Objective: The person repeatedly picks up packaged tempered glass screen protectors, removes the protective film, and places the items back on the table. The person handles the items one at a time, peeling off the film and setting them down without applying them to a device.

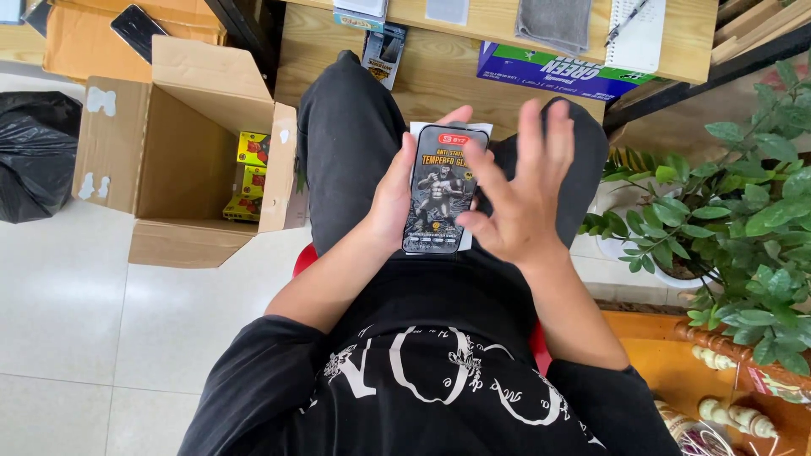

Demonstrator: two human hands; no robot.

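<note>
One phone held over the lap, printed film on its face.

We find the left hand (390, 198) gripping the phone (445, 189) by its edge; the right hand (517, 198), fingers spread and released, touches its right side. The film looks unpeeled, we judge. Left of the phone: one open box (182, 160) holding three yellow packs (250, 177).

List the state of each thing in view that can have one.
phone: upright, held over the lap
left hand: gripping the phone's edge
right hand: fingers spread, beside the phone
cardboard box: flaps open, small yellow boxes inside
black bag: bunched on the floor
</note>
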